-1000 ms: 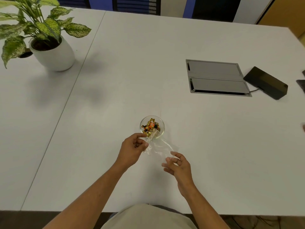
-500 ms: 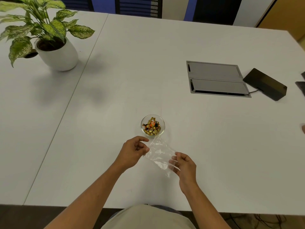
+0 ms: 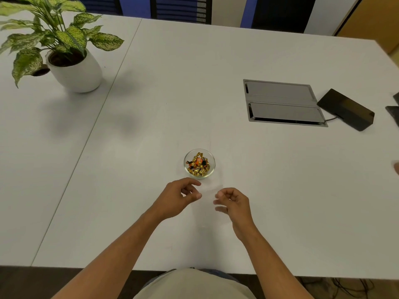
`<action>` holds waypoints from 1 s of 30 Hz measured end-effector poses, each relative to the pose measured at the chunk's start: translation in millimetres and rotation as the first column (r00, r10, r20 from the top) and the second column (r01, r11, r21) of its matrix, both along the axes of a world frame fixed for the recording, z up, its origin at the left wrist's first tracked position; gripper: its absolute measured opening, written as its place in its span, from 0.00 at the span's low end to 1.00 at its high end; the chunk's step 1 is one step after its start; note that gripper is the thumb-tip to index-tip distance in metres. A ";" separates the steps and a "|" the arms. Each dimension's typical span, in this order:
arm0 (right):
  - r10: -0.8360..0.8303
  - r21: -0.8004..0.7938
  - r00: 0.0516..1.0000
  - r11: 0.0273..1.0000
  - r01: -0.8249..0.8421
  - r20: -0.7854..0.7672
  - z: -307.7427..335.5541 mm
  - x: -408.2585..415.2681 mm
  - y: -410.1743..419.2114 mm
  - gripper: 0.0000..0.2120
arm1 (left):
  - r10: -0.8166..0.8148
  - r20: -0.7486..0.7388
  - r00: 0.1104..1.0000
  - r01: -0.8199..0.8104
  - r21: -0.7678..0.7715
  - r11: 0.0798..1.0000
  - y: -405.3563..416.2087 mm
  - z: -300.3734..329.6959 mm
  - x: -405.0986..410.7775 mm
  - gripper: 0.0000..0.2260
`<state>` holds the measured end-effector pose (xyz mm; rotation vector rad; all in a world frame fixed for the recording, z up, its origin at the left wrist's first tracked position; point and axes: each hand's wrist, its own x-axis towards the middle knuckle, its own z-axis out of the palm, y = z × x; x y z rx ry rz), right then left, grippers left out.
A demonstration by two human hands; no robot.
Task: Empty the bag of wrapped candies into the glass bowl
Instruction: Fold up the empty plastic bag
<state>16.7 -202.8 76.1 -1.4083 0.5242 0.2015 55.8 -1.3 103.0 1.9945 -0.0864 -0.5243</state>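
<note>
Small round clear glass bowl (image 3: pixel 199 163) upright on the white surface (image 3: pixel 151 117), heaped with gold-foil wrapped candies (image 3: pixel 198 165) plus one orange piece; none visible outside it. Thin clear plastic bag (image 3: pixel 209 194) barely discernible, a faint film stretched between the two hands just in front of the bowl, apparently empty. Left hand (image 3: pixel 179 197) curled, thumb and fingertips pinched at the film's left edge; right hand (image 3: pixel 234 201) likewise curled at the right edge, though whether either pinch truly closes on plastic cannot be told. Bowl just beyond both hands, nearer the left, not touching.

Risks from here: a knuckle or trailing corner of film catching the rim and tipping or sliding the light bowl; heaped candies spilling over the low wall at a nudge; a last candy clinging unseen inside the film and dropping onto the surface.
</note>
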 end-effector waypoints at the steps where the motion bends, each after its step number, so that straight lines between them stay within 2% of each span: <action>1: -0.034 0.057 0.999 0.998 0.035 -0.015 0.3 0.1 0.4 0.01 | 0.077 -0.005 0.997 -0.077 -0.037 0.996 -0.7 -1.5 -2.8 0.10; 4: -0.077 0.194 0.995 0.977 0.088 -0.063 0.8 0.0 2.5 0.02 | 0.205 -0.124 0.971 -0.225 -0.178 0.958 -5.1 -7.5 -15.2 0.10; 6: -0.100 0.255 0.990 0.959 0.121 -0.094 -0.1 -0.2 4.2 0.02 | 0.279 -0.224 0.934 -0.335 -0.275 0.901 -8.3 -11.3 -23.0 0.09; 9: -0.113 0.262 0.986 0.954 0.143 -0.126 -2.5 -0.9 5.2 0.03 | 0.393 -0.293 0.872 -0.475 -0.312 0.823 -10.7 -13.8 -27.4 0.05; 15: -0.084 0.240 0.985 0.963 0.119 -0.150 -3.2 0.4 3.3 0.03 | 0.404 -0.325 0.855 -0.504 -0.339 0.794 -10.6 -9.4 -22.4 0.04; 19: -0.108 0.240 0.985 0.961 0.139 -0.137 -1.0 0.3 5.9 0.03 | 0.434 -0.282 0.856 -0.511 -0.324 0.796 -15.0 -8.1 -21.8 0.04; 24: -0.117 0.292 0.986 0.945 0.148 -0.123 2.5 0.1 5.6 0.04 | 0.450 -0.275 0.850 -0.525 -0.357 0.772 -19.0 -6.8 -22.0 0.04; 30: -0.122 0.168 0.990 0.977 0.132 -0.066 6.3 3.0 8.8 0.04 | 0.456 -0.302 0.837 -0.544 -0.378 0.749 -17.4 -7.2 -22.8 0.06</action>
